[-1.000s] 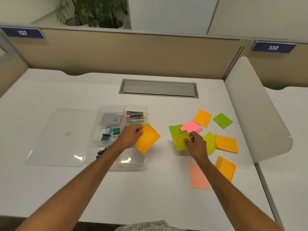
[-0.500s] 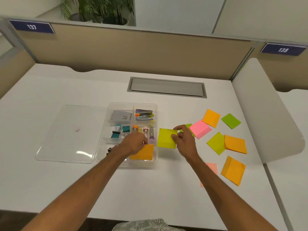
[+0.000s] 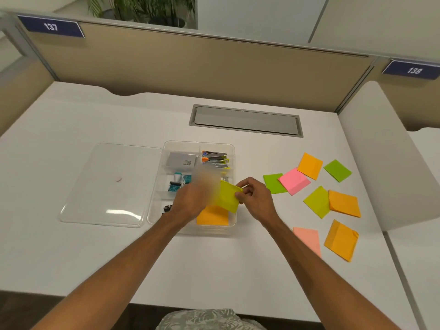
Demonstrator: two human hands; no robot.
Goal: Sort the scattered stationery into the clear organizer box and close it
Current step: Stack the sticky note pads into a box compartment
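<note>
yellow note (image 3: 229, 198) now over box (image 3: 181, 144), lid (image 3: 104, 201) leftward

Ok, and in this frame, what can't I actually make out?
Head view only.
Left hand: fingers motion-blurred, so its grip on the yellow-green sticky note, which the right hand pinches, is unclear.
Black binder clips: mostly behind the left wrist.
Salmon sticky note: partly under the right forearm.
Grey card in the organizer box: print too small to read.
</note>
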